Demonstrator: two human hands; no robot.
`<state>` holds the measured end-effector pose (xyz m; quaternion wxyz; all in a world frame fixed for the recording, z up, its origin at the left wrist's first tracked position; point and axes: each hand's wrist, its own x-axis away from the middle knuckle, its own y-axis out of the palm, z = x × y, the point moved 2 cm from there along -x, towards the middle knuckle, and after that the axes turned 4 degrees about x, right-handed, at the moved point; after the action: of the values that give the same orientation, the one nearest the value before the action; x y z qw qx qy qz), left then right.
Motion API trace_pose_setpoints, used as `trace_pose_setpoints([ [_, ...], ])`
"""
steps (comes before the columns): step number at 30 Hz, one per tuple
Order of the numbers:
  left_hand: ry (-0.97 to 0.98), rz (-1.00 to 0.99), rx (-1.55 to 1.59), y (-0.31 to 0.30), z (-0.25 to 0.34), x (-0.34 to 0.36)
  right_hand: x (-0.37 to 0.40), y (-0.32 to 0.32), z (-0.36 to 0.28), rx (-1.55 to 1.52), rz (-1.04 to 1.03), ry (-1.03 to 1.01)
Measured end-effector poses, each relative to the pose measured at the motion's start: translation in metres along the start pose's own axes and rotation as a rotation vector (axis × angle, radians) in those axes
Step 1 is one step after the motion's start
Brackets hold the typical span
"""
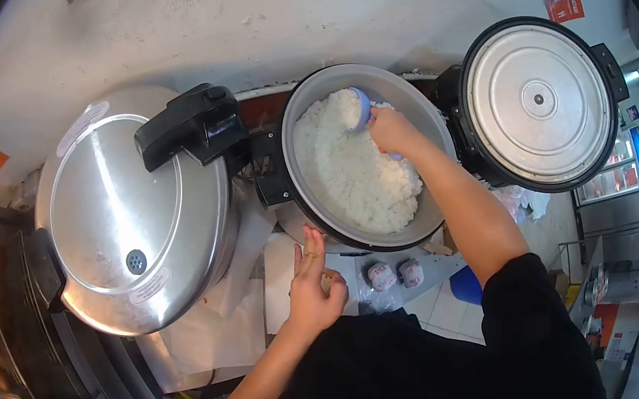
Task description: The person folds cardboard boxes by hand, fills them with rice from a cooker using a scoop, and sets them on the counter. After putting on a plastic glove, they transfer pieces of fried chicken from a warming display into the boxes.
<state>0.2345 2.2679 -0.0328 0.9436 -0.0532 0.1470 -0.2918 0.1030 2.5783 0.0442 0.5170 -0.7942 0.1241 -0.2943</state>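
A large open rice cooker pot [299, 120] sits in the middle, full of white cooked rice [356, 169]. My right hand [393, 130] is inside the pot, gripping a blue rice scoop [359, 107] whose bowl is dug into the rice near the far rim. My left hand [311, 283] hovers just below the pot's near rim with fingers loosely spread, holding nothing that I can see. Two small wrapped rice balls [397, 275] lie on the counter right of that hand.
A closed silver rice cooker [132, 219] with a black latch [192, 123] stands at left. The open cooker's round lid [540, 100] stands raised at right. White paper [213, 314] covers the counter. A wall runs behind; a shop interior shows at far right.
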Motion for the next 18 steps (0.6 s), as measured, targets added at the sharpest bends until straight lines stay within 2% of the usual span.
trace_pose_setpoints([
  [4,-0.004,-0.018,-0.019,-0.001,0.004,-0.002,0.021,0.02,-0.026,-0.119,-0.088,-0.134],
  [6,-0.013,-0.026,-0.018,-0.001,0.006,-0.002,0.039,0.036,-0.032,0.025,0.046,-0.447],
  [7,-0.012,-0.019,-0.029,-0.002,0.006,-0.002,0.053,0.035,-0.032,0.02,0.046,-0.458],
  [9,-0.009,-0.024,-0.025,0.001,0.001,0.0,0.087,0.028,-0.032,0.13,-0.198,-0.627],
  [10,-0.012,-0.024,-0.034,0.002,0.001,0.002,0.102,0.019,-0.032,0.122,-0.199,-0.632],
  [12,-0.022,0.001,-0.028,0.005,0.0,0.001,0.132,0.002,-0.025,0.266,-0.359,-0.571],
  [13,-0.012,0.001,-0.037,0.007,-0.003,0.001,0.138,-0.007,-0.019,0.262,-0.347,-0.575],
  [15,-0.029,0.02,0.032,0.008,-0.007,0.004,0.141,-0.025,-0.005,0.328,-0.43,-0.69],
  [17,-0.052,0.072,0.061,0.006,0.01,0.009,0.123,-0.033,0.033,0.212,-0.455,-0.693],
  [18,-0.128,0.083,-0.025,0.0,0.017,0.012,0.129,-0.048,0.044,-0.004,-0.6,-0.492],
])
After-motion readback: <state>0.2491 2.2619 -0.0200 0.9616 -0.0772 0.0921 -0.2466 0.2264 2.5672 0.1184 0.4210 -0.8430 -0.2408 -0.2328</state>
